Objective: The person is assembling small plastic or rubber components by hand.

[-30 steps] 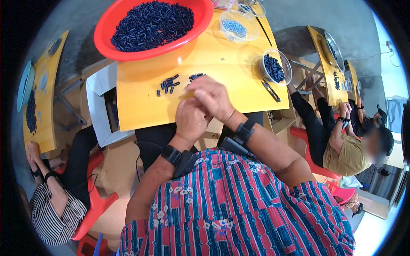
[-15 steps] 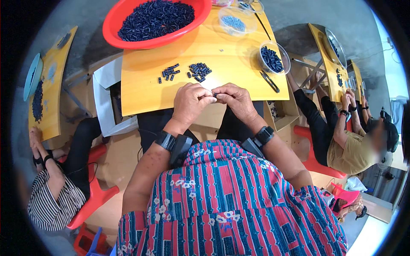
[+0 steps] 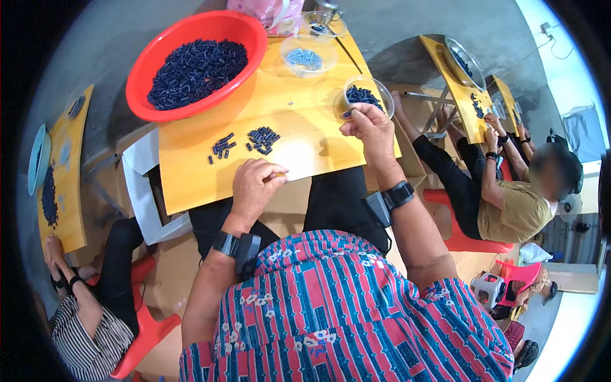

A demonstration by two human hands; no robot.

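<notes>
My right hand (image 3: 372, 135) is raised at the near side of a clear round tub (image 3: 386, 97) of small dark pieces. Its thumb and fingers pinch one small dark piece (image 3: 347, 114). My left hand (image 3: 254, 190) is at the table's front edge, its thumb and index finger together; whether something tiny is between them cannot be made out. Beyond the left hand, two small groups of dark cylindrical pieces lie on the yellow table (image 3: 305, 137): a loose one (image 3: 223, 148) and a denser one (image 3: 262, 140).
A big red basin (image 3: 141, 95) heaped with dark pieces stands at the back left. Behind are a clear tub of small bluish parts (image 3: 304, 60) and a pink bag (image 3: 280, 16). A white box (image 3: 141, 175) is beside the table. Other people sit at tables on both sides.
My hands have parted. The right has moved away to the clear tub with a dark piece; the left has stayed near the table edge. The view has shifted, and the black tool is no longer seen.
</notes>
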